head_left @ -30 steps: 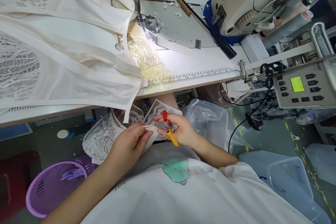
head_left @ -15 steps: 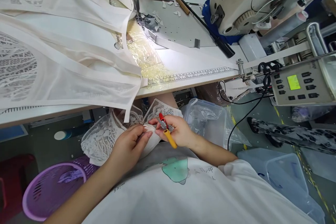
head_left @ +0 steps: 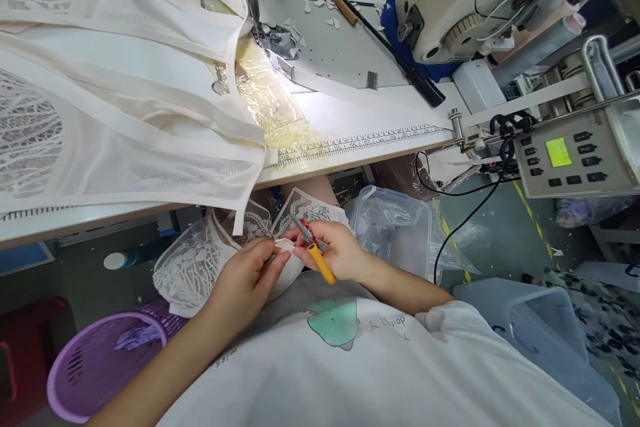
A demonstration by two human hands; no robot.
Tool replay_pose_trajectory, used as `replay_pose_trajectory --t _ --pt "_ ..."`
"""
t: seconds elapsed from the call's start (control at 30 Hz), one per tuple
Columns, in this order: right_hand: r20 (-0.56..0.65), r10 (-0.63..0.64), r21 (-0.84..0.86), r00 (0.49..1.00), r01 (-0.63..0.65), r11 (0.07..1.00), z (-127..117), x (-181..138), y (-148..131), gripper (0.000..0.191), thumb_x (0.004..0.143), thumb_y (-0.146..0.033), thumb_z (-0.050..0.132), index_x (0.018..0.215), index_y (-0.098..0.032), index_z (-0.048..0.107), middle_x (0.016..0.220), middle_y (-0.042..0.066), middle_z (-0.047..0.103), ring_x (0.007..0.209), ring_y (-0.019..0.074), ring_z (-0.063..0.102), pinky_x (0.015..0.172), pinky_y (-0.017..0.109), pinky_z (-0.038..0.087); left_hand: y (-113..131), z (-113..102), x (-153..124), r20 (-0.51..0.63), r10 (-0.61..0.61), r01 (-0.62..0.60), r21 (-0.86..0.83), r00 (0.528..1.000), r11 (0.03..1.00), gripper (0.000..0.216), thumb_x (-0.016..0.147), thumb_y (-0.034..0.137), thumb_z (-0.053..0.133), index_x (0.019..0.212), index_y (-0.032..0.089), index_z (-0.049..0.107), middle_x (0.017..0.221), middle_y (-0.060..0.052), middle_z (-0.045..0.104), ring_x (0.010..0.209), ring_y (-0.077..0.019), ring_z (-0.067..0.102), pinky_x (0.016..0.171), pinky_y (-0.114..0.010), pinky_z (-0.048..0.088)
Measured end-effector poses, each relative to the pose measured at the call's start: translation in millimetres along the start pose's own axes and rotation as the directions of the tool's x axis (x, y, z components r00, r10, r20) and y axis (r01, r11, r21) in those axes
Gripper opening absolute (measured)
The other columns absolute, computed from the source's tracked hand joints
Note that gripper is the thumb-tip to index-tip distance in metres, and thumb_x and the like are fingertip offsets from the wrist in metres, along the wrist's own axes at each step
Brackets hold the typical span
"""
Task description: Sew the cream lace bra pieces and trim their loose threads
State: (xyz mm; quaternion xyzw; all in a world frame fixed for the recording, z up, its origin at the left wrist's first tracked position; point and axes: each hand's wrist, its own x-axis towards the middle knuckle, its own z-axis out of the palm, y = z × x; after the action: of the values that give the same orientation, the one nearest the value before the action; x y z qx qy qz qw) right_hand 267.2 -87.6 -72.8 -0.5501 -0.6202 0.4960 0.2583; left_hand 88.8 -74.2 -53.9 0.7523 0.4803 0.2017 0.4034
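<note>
A white lace bra (head_left: 193, 273) lies across my lap below the table edge. My left hand (head_left: 245, 270) pinches its fabric edge between thumb and fingers. Close beside it, my right hand (head_left: 337, 250) holds a small pair of scissors (head_left: 320, 261) with a yellow and a red handle, tucked in the palm. The blades point up and left, over the lace. My right fingertips also touch the bra, near my left thumb. Whatever small part lies between the fingertips is hidden.
White lace garments (head_left: 125, 120) cover the table's left side and hang over its edge. A sewing machine (head_left: 450, 7) and a control box (head_left: 575, 153) stand right. A purple basket (head_left: 60, 373) and clear plastic bins (head_left: 520, 320) are on the floor. A ruler strip (head_left: 360, 143) runs along the table edge.
The scissors have turned slightly in my right hand, so more of the blades shows. My left hand keeps its pinch. A passing person's patterned trouser leg has moved lower at the right.
</note>
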Motion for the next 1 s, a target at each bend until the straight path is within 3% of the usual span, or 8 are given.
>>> replay_pose_trajectory --t 0.23,0.4,0.53,0.73,1.0 --pt "-0.037 -0.013 0.102 0.999 0.017 0.995 0.7 1.9 -0.7 0.036 0.073 -0.051 0.065 0.064 -0.02 0.049 0.063 -0.001 0.055 0.066 0.0145 0.055 0.067 0.026 0.046 -4.3 0.1 0.8 0.026 0.088 -0.089 0.034 0.996 0.995 0.026 0.086 0.034 0.042 0.065 0.022 0.051 0.059 0.002 0.051 0.054 -0.0126 0.052 0.049 -0.023 0.04" --pt "-0.04 -0.008 0.08 0.999 0.012 0.997 0.6 1.6 -2.7 0.039 0.072 -0.049 0.067 0.061 -0.02 0.043 0.063 -0.002 0.052 0.066 0.0139 0.053 0.065 0.025 0.045 0.4 -0.7 1.2 -0.014 0.066 -0.066 -0.036 0.998 0.997 0.026 0.084 0.03 0.047 0.06 0.021 0.053 0.056 0.003 0.05 0.052 -0.0107 0.05 0.048 -0.022 0.04" --pt "0.006 -0.008 0.043 1.0 0.008 0.999 -2.5 3.7 -2.0 0.038 0.073 -0.047 0.067 0.062 -0.02 0.043 0.067 -0.001 0.055 0.065 0.0129 0.051 0.061 0.023 0.042 0.3 -5.2 0.1 -0.017 -0.027 0.025 -0.144 0.999 0.989 0.018 0.082 0.03 0.051 0.071 0.022 0.062 0.065 0.002 0.059 0.06 -0.0122 0.056 0.054 -0.023 0.045" --pt "0.032 -0.063 -0.05 0.998 0.065 0.997 -11.5 3.6 11.3 0.041 0.073 -0.039 0.065 0.057 -0.021 0.032 0.059 -0.003 0.044 0.057 0.0105 0.04 0.053 0.022 0.033 -7.8 -12.3 -7.7 -0.07 -0.2 0.179 -0.241 0.977 0.954 0.014 0.081 0.033 0.057 0.076 0.024 0.066 0.084 -0.001 0.065 0.078 -0.0157 0.059 0.068 -0.025 0.049" --pt "-0.072 -0.016 0.088 0.997 0.023 0.996 -8.7 -8.0 17.1 0.039 0.075 -0.051 0.061 0.063 -0.021 0.038 0.061 -0.003 0.047 0.06 0.012 0.045 0.057 0.023 0.04 -3.3 -7.4 -14.1 -0.203 -0.459 0.338 -0.439 0.865 0.832 0.012 0.067 0.035 0.069 0.064 0.024 0.068 0.079 0.001 0.065 0.072 -0.0154 0.057 0.057 -0.023 0.044"
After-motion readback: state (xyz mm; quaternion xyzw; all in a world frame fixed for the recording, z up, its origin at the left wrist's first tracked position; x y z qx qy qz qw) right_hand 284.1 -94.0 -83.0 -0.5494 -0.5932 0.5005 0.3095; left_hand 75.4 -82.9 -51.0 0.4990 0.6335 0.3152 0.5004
